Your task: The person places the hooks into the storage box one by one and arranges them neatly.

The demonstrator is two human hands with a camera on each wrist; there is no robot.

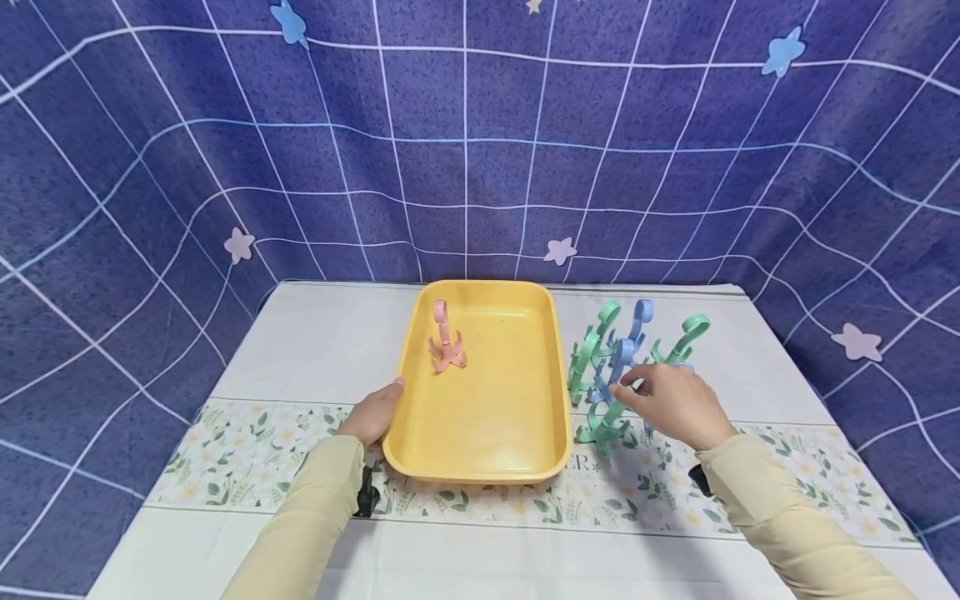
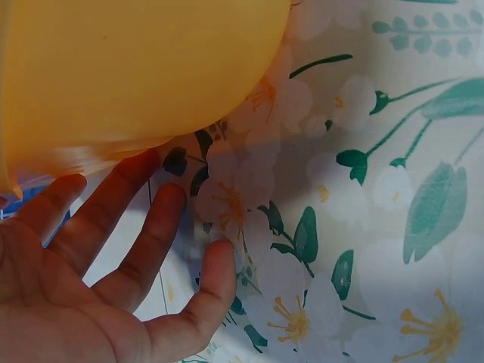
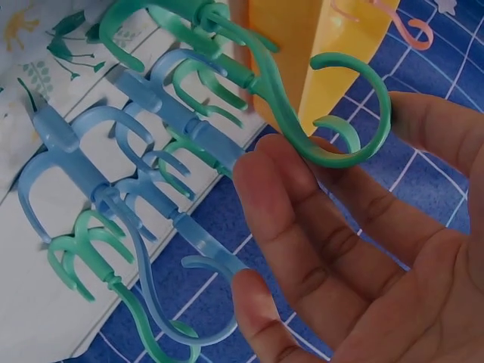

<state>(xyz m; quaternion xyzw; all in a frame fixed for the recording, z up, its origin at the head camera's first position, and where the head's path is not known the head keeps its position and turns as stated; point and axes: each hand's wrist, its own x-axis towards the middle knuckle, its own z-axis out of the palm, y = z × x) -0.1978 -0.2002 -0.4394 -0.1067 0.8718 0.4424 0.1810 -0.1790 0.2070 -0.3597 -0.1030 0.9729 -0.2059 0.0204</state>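
Observation:
My right hand pinches the curved top of a green claw hook between thumb and fingers. In the right wrist view, that hook's loop sits between the thumb and fingertips. Around the hand stand more claw hooks: blue ones, such as the near blue hook, and green ones, such as the green hook behind the hand. My left hand rests at the left side of a yellow tray, its nearly straight fingers against the outer wall. A pink claw hook stands inside the tray, toward the back left.
A white tablecloth with a printed floral band covers the table. Behind and on both sides hangs a dark blue gridded curtain with stars. The cluster of hooks stands close to the tray's right wall.

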